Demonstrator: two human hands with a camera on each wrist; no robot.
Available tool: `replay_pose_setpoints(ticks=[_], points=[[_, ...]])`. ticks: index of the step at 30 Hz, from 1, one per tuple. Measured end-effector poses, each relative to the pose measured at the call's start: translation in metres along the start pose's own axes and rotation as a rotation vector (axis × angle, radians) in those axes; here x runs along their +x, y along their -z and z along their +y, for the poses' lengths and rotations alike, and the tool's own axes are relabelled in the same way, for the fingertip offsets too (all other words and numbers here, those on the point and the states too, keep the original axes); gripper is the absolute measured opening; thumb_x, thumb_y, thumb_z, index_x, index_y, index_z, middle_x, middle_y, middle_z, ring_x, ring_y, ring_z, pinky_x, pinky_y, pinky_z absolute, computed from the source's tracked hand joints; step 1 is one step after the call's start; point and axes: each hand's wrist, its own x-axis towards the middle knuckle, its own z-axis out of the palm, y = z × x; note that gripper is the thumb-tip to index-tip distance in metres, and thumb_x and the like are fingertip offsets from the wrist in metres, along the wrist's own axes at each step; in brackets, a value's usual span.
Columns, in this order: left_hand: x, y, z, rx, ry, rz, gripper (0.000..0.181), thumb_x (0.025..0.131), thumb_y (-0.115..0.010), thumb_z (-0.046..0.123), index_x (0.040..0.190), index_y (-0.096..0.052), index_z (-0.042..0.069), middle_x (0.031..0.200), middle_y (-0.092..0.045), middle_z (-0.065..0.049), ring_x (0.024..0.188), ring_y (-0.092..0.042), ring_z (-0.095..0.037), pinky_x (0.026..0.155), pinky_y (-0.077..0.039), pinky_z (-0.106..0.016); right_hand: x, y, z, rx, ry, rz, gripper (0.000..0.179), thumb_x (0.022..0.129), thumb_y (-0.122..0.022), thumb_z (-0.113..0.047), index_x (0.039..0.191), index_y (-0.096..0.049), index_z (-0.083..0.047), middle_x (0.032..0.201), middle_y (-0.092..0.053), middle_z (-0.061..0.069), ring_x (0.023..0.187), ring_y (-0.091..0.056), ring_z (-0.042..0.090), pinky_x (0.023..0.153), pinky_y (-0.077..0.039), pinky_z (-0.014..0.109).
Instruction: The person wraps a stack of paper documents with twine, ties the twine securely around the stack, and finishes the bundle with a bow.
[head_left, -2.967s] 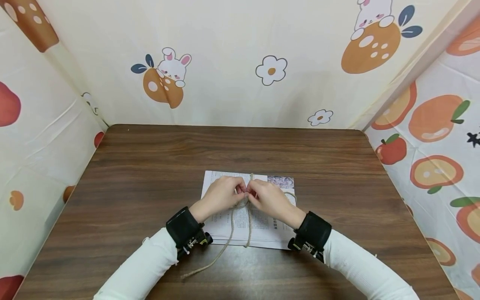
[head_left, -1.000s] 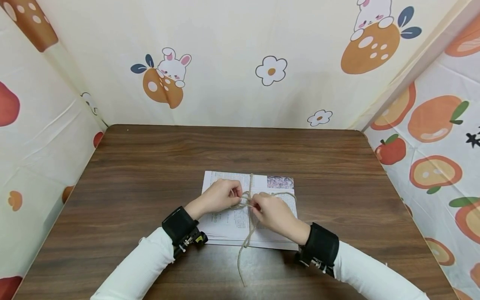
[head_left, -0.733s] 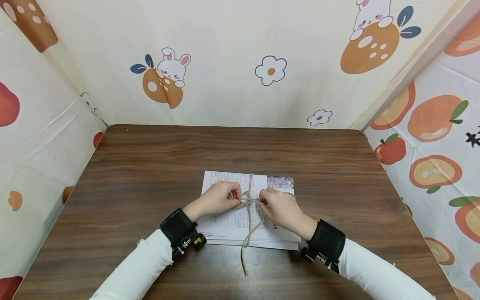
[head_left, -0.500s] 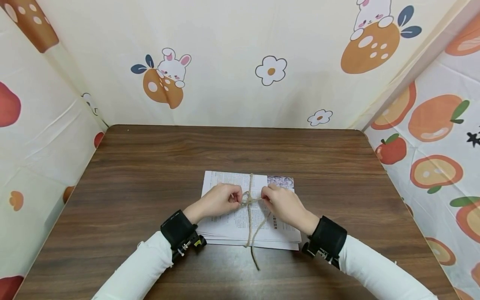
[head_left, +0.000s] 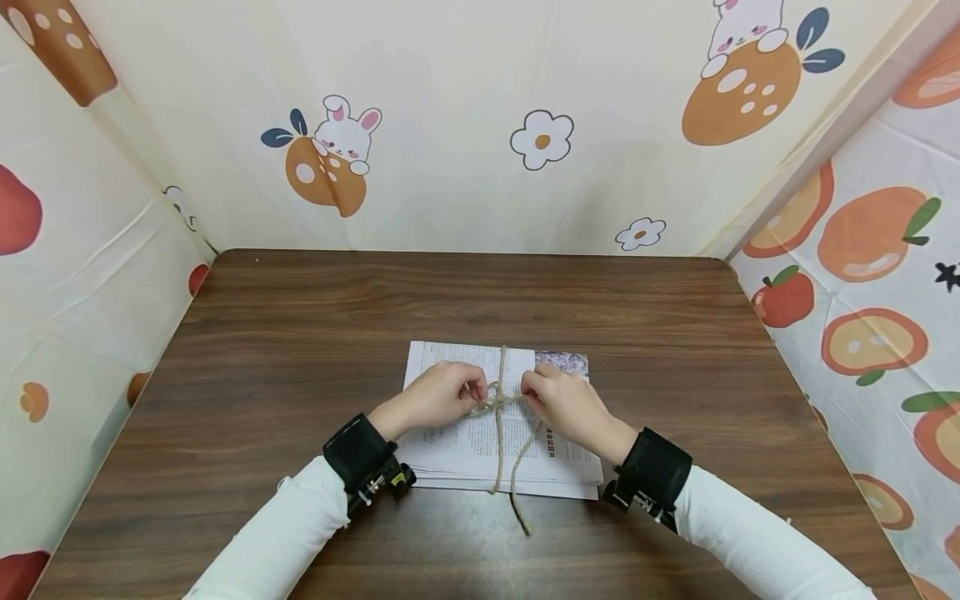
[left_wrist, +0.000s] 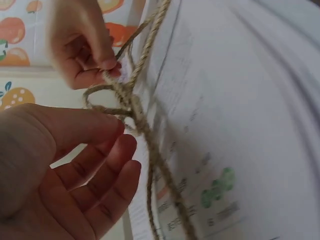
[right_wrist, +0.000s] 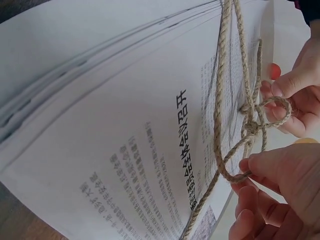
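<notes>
A stack of printed papers (head_left: 450, 458) lies on the table, with jute twine (head_left: 500, 450) crossed around it. The crossing has a knot (right_wrist: 252, 128) with a small loop standing out of it. My left hand (head_left: 442, 393) pinches that loop between thumb and fingertips, just left of the knot; its other fingers are loosely bent in the left wrist view. To the right of the knot, my right hand (head_left: 566, 407) pinches a strand of twine between thumb and index finger. From there the loose end droops over the papers' front edge. The fingertips partly cover the knot in the head view.
The brown wood-grain table (head_left: 337, 308) extends around the papers on all sides. Behind it rises a pale wall covering (head_left: 450, 167) printed with rabbits and flowers. Fruit-printed sheets (head_left: 847, 375) flank both sides. Black camera straps (head_left: 652, 471) circle the wrists.
The hands, together over the knot 3 seconds ago, have moved apart. My right hand drew its strand rightward. The loose end has swung from the front left to right of the middle strand.
</notes>
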Motion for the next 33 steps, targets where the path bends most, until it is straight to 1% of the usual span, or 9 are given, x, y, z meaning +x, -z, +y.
replay_pose_setpoints(ticks=[3, 8, 11, 14, 18, 22, 25, 28, 33], points=[[0.004, 0.003, 0.001, 0.017, 0.041, 0.007, 0.019, 0.080, -0.054, -0.003, 0.081, -0.065, 0.012, 0.077, -0.062, 0.005, 0.069, -0.055, -0.006, 0.064, -0.044, -0.023, 0.000, 0.000, 0.001, 0.003, 0.009, -0.007, 0.009, 0.078, -0.070, -0.008, 0.081, -0.062, -0.013, 0.075, -0.055, -0.001, 0.060, -0.053, 0.009, 0.050, -0.044, 0.021], [0.013, 0.006, 0.003, 0.065, 0.130, 0.020, 0.011, 0.082, -0.058, 0.005, 0.082, -0.066, 0.012, 0.073, -0.060, 0.005, 0.063, -0.051, -0.007, 0.063, -0.043, -0.025, -0.001, -0.001, 0.002, 0.016, 0.019, -0.026, 0.004, 0.082, -0.066, -0.010, 0.081, -0.062, -0.011, 0.076, -0.055, -0.001, 0.060, -0.053, 0.009, 0.050, -0.043, 0.022], [0.020, 0.006, 0.004, 0.096, 0.165, -0.008, 0.006, 0.083, -0.061, 0.009, 0.083, -0.066, 0.012, 0.070, -0.058, 0.005, 0.062, -0.050, -0.008, 0.062, -0.042, -0.025, -0.001, -0.001, 0.003, 0.021, 0.021, -0.029, 0.004, 0.083, -0.066, -0.011, 0.081, -0.062, -0.011, 0.076, -0.055, -0.001, 0.060, -0.052, 0.009, 0.050, -0.043, 0.022], [0.026, 0.005, 0.005, 0.122, 0.189, -0.047, 0.004, 0.083, -0.063, 0.014, 0.084, -0.066, 0.012, 0.068, -0.056, 0.005, 0.061, -0.050, -0.008, 0.060, -0.041, -0.025, -0.001, -0.002, 0.003, 0.022, 0.022, -0.020, 0.007, 0.080, -0.068, -0.009, 0.081, -0.062, -0.011, 0.076, -0.055, -0.001, 0.060, -0.053, 0.009, 0.050, -0.043, 0.022], [0.033, 0.002, 0.005, 0.142, 0.208, -0.080, 0.004, 0.082, -0.066, 0.017, 0.080, -0.066, 0.013, 0.066, -0.056, 0.006, 0.060, -0.050, -0.008, 0.057, -0.040, -0.024, -0.001, -0.002, 0.002, 0.025, 0.027, -0.009, 0.009, 0.078, -0.069, -0.008, 0.081, -0.062, -0.012, 0.076, -0.055, -0.001, 0.061, -0.053, 0.009, 0.050, -0.043, 0.022], [0.036, 0.001, 0.006, 0.150, 0.215, -0.098, 0.006, 0.080, -0.066, 0.015, 0.074, -0.064, 0.015, 0.065, -0.056, 0.005, 0.058, -0.049, -0.009, 0.054, -0.038, -0.023, -0.001, -0.002, 0.002, 0.017, 0.028, -0.008, 0.008, 0.079, -0.069, -0.008, 0.081, -0.062, -0.012, 0.076, -0.055, -0.002, 0.061, -0.052, 0.008, 0.051, -0.043, 0.022], [0.035, 0.001, 0.006, 0.148, 0.207, -0.089, 0.009, 0.079, -0.066, 0.013, 0.071, -0.062, 0.015, 0.064, -0.053, 0.005, 0.058, -0.048, -0.010, 0.053, -0.036, -0.023, -0.001, -0.003, 0.002, 0.012, 0.027, -0.004, 0.009, 0.078, -0.070, -0.010, 0.081, -0.062, -0.013, 0.075, -0.055, -0.002, 0.060, -0.052, 0.008, 0.050, -0.042, 0.021], [0.033, 0.002, 0.004, 0.139, 0.206, -0.061, 0.011, 0.079, -0.064, 0.012, 0.070, -0.059, 0.015, 0.062, -0.051, 0.005, 0.056, -0.047, -0.010, 0.052, -0.035, -0.023, -0.002, -0.002, 0.003, 0.006, 0.023, -0.006, 0.011, 0.078, -0.071, -0.010, 0.081, -0.061, -0.013, 0.075, -0.055, -0.002, 0.059, -0.052, 0.007, 0.049, -0.041, 0.019], [0.028, 0.004, 0.001, 0.079, 0.211, -0.021, 0.010, 0.081, -0.061, 0.010, 0.073, -0.058, 0.015, 0.061, -0.051, 0.005, 0.055, -0.046, -0.010, 0.054, -0.035, -0.023, -0.003, 0.000, 0.005, 0.009, 0.012, -0.012, 0.012, 0.077, -0.069, -0.006, 0.082, -0.060, -0.012, 0.076, -0.057, -0.002, 0.059, -0.052, 0.008, 0.048, -0.041, 0.020]])
